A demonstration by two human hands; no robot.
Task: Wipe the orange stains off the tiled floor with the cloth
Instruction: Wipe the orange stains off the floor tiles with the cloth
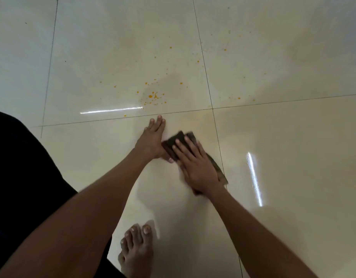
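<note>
Head view: the cloth [180, 144] is being pressed flat to the tiled floor [293, 157] under the right hand [199, 169], whose grip is spread open, palm down, not clamped. The left hand [153, 141] is being braced just beside it, fingers extended flat. The orange stains [153, 96] are lying ahead and slightly left, beyond the grout line [183, 112], with the left hand nearer. They are showing as small scattered specks, densest in one cluster.
</note>
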